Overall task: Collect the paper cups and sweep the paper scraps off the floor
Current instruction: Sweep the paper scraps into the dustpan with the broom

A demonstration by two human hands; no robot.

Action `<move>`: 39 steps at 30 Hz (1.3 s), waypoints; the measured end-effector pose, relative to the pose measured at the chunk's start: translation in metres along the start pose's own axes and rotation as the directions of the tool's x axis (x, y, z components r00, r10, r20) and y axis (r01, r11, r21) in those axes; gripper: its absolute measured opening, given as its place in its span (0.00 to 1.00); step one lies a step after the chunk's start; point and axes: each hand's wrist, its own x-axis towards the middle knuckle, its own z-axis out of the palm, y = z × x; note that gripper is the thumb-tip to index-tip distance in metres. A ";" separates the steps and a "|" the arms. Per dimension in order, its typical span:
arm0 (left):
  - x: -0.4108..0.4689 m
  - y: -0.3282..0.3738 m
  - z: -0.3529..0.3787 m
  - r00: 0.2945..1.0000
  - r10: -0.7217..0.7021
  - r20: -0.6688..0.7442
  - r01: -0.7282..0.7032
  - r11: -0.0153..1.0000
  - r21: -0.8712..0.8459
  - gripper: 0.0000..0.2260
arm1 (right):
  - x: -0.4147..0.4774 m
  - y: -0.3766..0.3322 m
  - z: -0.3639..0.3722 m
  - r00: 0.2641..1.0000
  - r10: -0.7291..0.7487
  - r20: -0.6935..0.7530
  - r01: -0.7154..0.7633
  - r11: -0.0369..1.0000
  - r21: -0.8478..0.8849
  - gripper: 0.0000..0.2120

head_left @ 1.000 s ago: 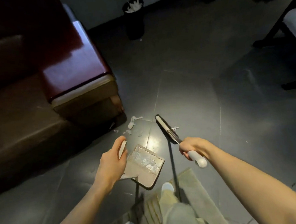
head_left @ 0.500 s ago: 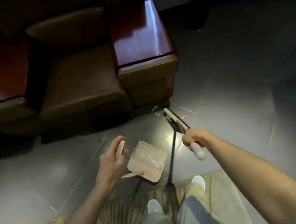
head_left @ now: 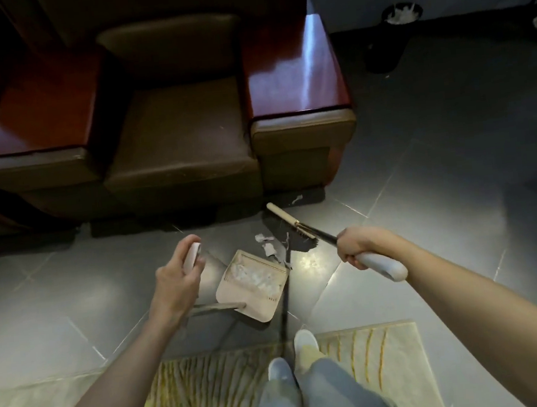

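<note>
Left hand (head_left: 176,279): fingers curled round the white grip at the top of the dustpan's handle.
Right hand (head_left: 358,244): fingers wrapped round the broom's white grip, and the grip's end sticks out behind the hand.
Dustpan (head_left: 252,285): on the floor (head_left: 441,203) between the two hands, mouth towards the armchair (head_left: 181,129). White paper lies inside it.
Broom (head_left: 290,221): head low over the floor just beyond the dustpan, near the armchair's right front corner.
Scraps (head_left: 266,247): loose cluster on the floor at the dustpan's mouth, between it and the broom head. One more piece lies by the armchair's base.
Bin (head_left: 389,40): black, by the far wall, well apart. Its white contents are possibly cups, but too small to tell.
Rug (head_left: 374,357): under the person's shoes.
</note>
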 end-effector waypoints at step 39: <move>0.030 -0.109 -0.088 0.981 0.014 0.195 -0.040 0.991 0.131 0.15 | -0.014 -0.066 0.071 0.998 0.056 0.024 -0.057 0.996 0.064 0.21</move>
